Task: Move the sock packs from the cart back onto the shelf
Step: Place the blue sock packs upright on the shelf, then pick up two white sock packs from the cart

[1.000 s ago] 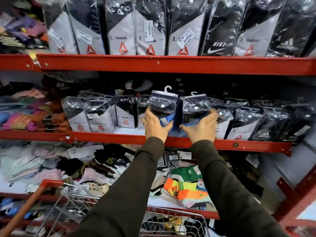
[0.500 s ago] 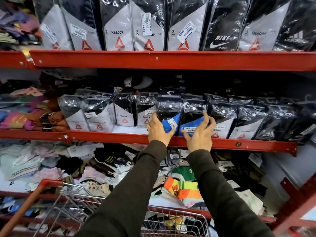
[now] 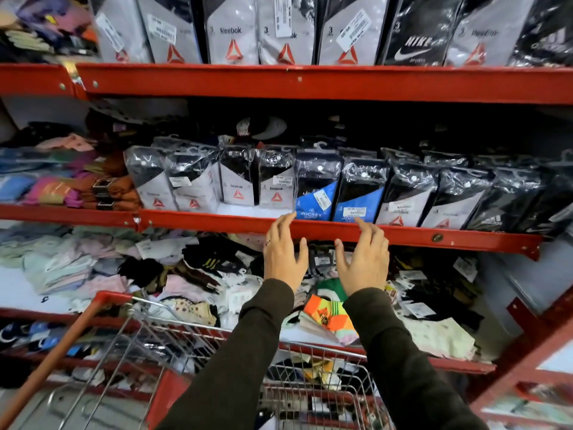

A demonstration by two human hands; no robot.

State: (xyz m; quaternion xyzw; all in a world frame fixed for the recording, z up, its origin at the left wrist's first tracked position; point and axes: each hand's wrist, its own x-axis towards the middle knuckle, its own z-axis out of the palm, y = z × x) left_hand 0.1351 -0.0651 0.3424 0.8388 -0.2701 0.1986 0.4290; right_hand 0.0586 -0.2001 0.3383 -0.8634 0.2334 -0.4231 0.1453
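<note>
Two blue-and-black sock packs, the left one (image 3: 316,189) and the right one (image 3: 359,193), stand upright side by side in the row on the middle red shelf (image 3: 217,221). My left hand (image 3: 283,252) and my right hand (image 3: 364,257) hover just below the shelf's front edge, fingers spread, holding nothing. Their fingertips reach the edge under the two blue packs. The wire cart (image 3: 313,392) with a red frame stands below my arms, with more sock items inside it.
Grey and black Reebok, Nike and Adidas packs fill the top shelf (image 3: 310,82) and both sides of the middle row. Loose colourful socks (image 3: 328,315) lie heaped on the lower shelf. Folded socks are stacked at the left. A red upright post (image 3: 527,361) stands at the right.
Both hands set the two blue packs upright into the middle row, let go of them and drew back down below the shelf edge.
</note>
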